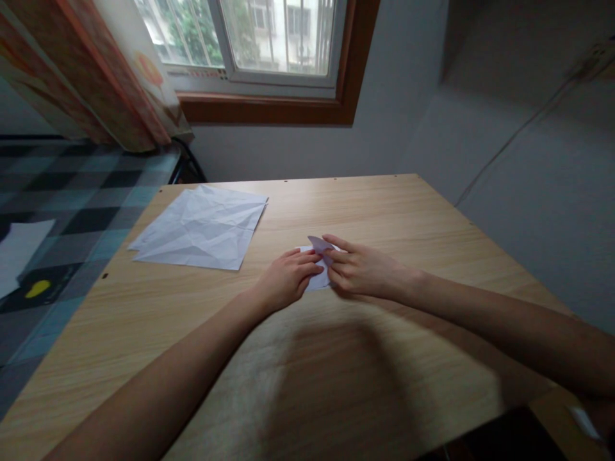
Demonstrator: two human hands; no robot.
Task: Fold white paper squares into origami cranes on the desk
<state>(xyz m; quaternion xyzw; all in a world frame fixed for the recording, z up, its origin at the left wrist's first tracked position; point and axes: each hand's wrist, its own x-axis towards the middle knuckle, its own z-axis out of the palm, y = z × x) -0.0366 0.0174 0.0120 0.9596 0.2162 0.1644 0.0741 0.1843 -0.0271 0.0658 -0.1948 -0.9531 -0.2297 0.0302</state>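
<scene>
A small folded piece of white paper point(316, 282) lies on the wooden table, with one pointed flap point(317, 243) standing up from it. My left hand point(288, 278) rests on its left side, fingers together and thumb near the middle, holding the paper down. From the right, my right hand point(358, 266) has the raised flap between its fingers and thumb, index finger stretched out above. Both hands cover much of the paper, so its exact folds are hidden.
Creased white sheets point(202, 227) lie stacked at the table's point(365, 205) back left. A bed with a checked cover point(96, 192) stands to the left, bearing a white sheet point(24, 250). Walls and a window point(278, 38) bound the far side. A dark object point(500, 438) sits at lower right.
</scene>
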